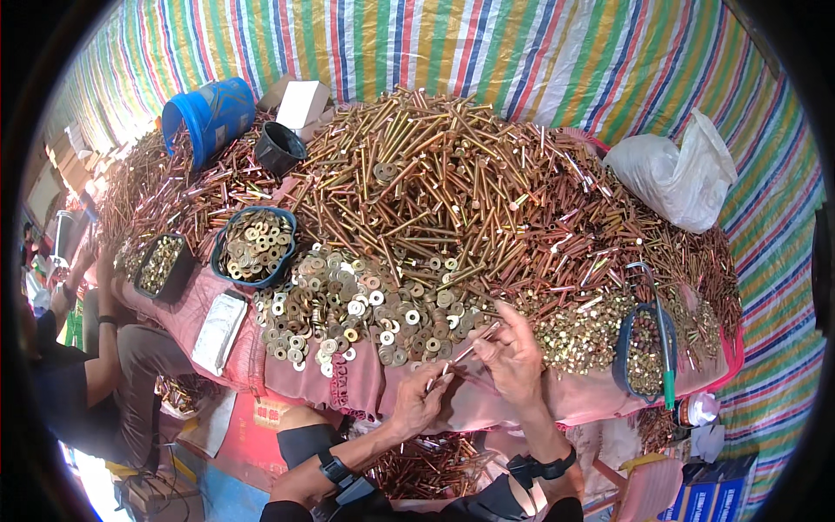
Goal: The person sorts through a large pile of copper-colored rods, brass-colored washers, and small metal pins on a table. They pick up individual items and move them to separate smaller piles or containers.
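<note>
My left hand [421, 404] is closed around the lower end of a long bolt [461, 356], above the near edge of the cloth-covered table. At the bolt's upper end, my right hand [513, 364] pinches it between thumb and fingers; any small part there is too small to make out. Just beyond my left hand spreads a pile of flat washers [370, 300]. To the right of my right hand lie loose brassy nuts [581, 335]. Behind them rises a large heap of long copper-coloured bolts [444, 187].
A blue bowl [217, 254] holds washers; a dark tub [178, 283] and a blue basket [620, 361] hold nuts. A green-handled metal tool [668, 383] leans on the basket. Blue bucket [217, 122], black cup [280, 148] and white sack [674, 178] stand behind. Another person's arm [106, 339] is at left.
</note>
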Demonstrator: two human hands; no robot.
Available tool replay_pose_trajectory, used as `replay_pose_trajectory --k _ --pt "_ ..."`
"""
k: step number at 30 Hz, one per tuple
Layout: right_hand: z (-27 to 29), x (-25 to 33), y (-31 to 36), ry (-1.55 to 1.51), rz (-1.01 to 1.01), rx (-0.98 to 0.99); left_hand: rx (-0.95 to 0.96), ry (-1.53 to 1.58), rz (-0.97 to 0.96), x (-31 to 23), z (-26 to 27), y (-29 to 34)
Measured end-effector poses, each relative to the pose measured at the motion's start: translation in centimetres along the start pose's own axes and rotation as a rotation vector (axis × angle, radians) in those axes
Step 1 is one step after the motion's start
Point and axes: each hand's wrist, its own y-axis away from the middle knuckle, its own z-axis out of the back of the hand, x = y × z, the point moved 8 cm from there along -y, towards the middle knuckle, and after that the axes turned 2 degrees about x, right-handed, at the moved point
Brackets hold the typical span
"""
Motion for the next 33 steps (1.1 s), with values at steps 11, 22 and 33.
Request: replay_pose_trajectory --k 11,22,33 --pt "-3.6 2.6 1.4 0.687 0.346 0.243 0.021 0.004 -0.048 0.4 -0.2 0.1" --pt "1.9 1.2 1.0 0.865 0.108 0.058 -0.029 -0.067 0.072 1.1 0.3 0.7" --pt "9.4 -2.6 -1.0 1.198 0.018 -0.188 -0.100 -0.074 -0.096 -1.1 0.9 0.4"
